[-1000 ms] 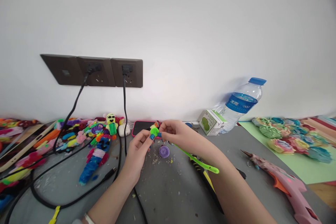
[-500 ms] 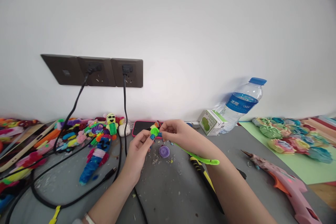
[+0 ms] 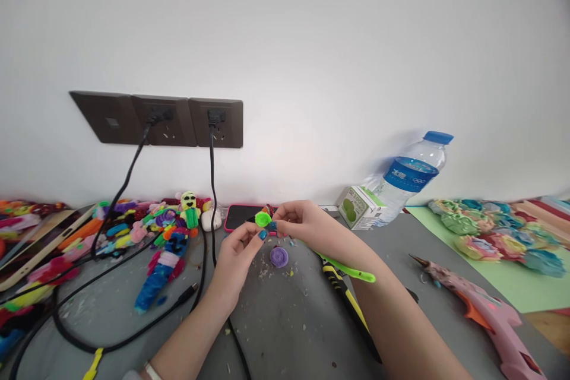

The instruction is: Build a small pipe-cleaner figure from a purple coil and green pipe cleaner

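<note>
A bright green pipe cleaner [image 3: 262,219], wound into a small coil at one end, is pinched between both hands above the table. My left hand [image 3: 240,249] grips the coil's lower left side with thumb and finger. The fingers of my right hand [image 3: 298,222] are closed at its right side. The pipe cleaner's loose tail [image 3: 351,272] passes under my right wrist and sticks out beyond it. Just below the hands, a purple coiled disc [image 3: 279,257] lies flat on the grey table [image 3: 289,320] among small scraps.
A phone [image 3: 240,217] lies behind my hands. A yellow-black tool [image 3: 350,303] is under my right forearm; a pink glue gun [image 3: 485,314] lies at right. A tilted water bottle [image 3: 412,175] and small box [image 3: 360,208] lean near the wall. Black cables [image 3: 133,338] and pipe-cleaner figures [image 3: 164,267] fill the left.
The green coil has shifted slightly up and left, showing more of its face. The loose tail has slid a little to the right. Both hands keep their pinch.
</note>
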Available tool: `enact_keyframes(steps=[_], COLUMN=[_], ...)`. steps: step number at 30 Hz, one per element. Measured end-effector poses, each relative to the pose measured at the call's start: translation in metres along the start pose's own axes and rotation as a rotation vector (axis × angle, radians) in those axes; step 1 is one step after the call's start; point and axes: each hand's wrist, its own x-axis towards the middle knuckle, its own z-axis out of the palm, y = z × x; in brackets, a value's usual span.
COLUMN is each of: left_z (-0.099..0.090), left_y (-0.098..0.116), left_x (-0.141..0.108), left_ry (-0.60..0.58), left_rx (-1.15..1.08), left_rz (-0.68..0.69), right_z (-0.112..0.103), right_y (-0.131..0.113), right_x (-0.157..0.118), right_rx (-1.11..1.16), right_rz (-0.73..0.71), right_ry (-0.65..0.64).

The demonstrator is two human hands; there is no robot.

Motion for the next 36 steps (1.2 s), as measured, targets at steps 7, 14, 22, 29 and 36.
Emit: enact_keyframes(steps=[7,14,22,29,36], left_z=[-0.0016,-0.0036,-0.0017,-0.0025,-0.0027], left_y=[-0.0011,-0.0034,-0.0018,-0.0014,0.0001], left_x=[0.0016,0.0026,0.002,0.0026,0.0011], left_ry=[0.025,0.033,0.037,0.049,0.044], left_rx=[0.003,-0.001,0.011,0.005,0.017], left_rz=[-0.063,-0.094,-0.102,-0.099,-0.09], right_z=[-0.004,-0.0037,-0.004,-0.0043,-0.0051], right_y=[-0.002,-0.0031,-0.0017,0.0004,0.0013], right_x=[-0.0022,-0.0034,-0.0031,-0.0013,-0.0013], right_rx=[-0.01,-0.044,-0.049,-0.045,-0.041], right_rz=[0.021,0.028,0.035,0.022,-0.006], right_ry=[0.008,-0.034,-0.045,-0.057,-0.057])
